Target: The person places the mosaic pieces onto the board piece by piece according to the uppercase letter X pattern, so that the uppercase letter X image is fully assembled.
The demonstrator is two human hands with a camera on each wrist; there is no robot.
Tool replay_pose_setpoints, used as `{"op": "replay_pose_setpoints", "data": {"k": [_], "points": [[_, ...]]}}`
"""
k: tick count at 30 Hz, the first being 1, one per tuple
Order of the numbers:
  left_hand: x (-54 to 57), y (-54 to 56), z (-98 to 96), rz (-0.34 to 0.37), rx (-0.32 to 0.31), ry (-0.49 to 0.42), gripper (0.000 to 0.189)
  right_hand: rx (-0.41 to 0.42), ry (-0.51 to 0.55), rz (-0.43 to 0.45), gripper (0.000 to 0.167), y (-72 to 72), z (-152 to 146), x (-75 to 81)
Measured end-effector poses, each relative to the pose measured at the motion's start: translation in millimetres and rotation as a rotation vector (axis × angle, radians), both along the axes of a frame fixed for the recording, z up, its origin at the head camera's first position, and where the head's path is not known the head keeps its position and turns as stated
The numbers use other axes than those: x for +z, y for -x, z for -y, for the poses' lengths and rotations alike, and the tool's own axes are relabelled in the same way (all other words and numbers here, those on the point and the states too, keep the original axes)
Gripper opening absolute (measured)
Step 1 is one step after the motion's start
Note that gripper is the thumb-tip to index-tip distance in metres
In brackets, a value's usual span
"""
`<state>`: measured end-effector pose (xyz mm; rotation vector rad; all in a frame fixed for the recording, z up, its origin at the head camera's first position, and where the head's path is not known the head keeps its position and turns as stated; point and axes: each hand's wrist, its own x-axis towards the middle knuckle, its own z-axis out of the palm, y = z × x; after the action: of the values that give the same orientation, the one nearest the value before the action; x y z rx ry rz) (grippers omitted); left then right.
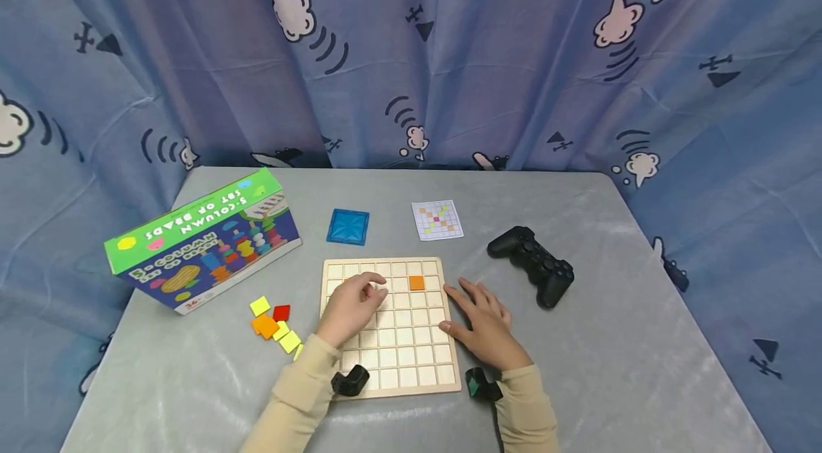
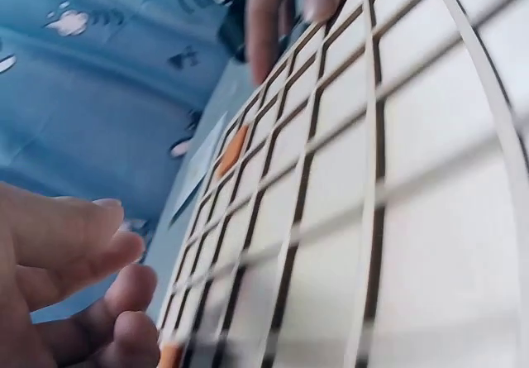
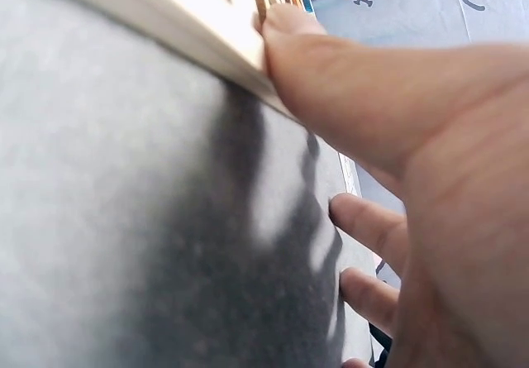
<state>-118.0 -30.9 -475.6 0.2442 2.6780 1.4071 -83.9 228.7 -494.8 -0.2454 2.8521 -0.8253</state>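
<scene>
At frame centre, the left hand (image 1: 352, 307) pinches an orange tile (image 2: 169, 355) over the wooden grid board (image 1: 411, 374), while the right hand (image 1: 483, 321) lies flat, fingers relaxed, thumb against the board's edge, apparently steadying it on the table (image 1: 610, 353).

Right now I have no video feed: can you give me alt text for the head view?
A person's left hand reaches over a wooden grid board on a grey table, fingers curled near the top rows, while the right hand lies flat against the board's right edge. One orange tile sits in the grid; loose coloured tiles, a toy box and a black game controller lie around it.
</scene>
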Motion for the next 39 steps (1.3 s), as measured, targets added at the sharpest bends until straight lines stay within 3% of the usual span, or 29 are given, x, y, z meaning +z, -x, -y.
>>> {"op": "replay_pose_setpoints", "data": {"k": [5, 9, 11, 14, 18, 24, 34, 39], "points": [[5.1, -24.4, 47.0, 0.077, 0.101, -0.016, 0.021, -0.005, -0.001, -0.001, 0.068, -1.0, -0.9, 1.3], [9.2, -39.7, 81.5, 0.128, 0.190, 0.031, 0.025, -0.007, -0.003, -0.001, 0.068, -1.4, -2.3, 2.0], [10.7, -43.0, 95.2, 0.125, 0.234, 0.067, 0.026, -0.008, 0.003, -0.006, 0.068, -1.5, -3.6, 1.8], [9.3, -43.0, 108.4, 0.052, 0.280, 0.174, 0.028, -0.011, 0.008, -0.014, 0.068, -1.2, -5.5, 0.5], [-0.9, -40.9, 117.9, -0.049, 0.309, 0.278, 0.031, -0.006, 0.003, -0.018, 0.067, 0.3, -5.4, -1.7], [-16.4, -41.1, 120.9, -0.073, 0.344, 0.327, 0.030, 0.009, -0.003, -0.005, 0.069, 3.1, -0.5, -3.4], [-15.5, -43.1, 117.4, -0.063, 0.374, 0.332, 0.029, 0.007, 0.007, 0.000, 0.069, 2.0, -0.5, -3.6], [-15.7, -45.0, 117.3, -0.094, 0.406, 0.316, 0.025, 0.002, 0.013, 0.005, 0.069, 2.1, 0.0, -3.8]]}}
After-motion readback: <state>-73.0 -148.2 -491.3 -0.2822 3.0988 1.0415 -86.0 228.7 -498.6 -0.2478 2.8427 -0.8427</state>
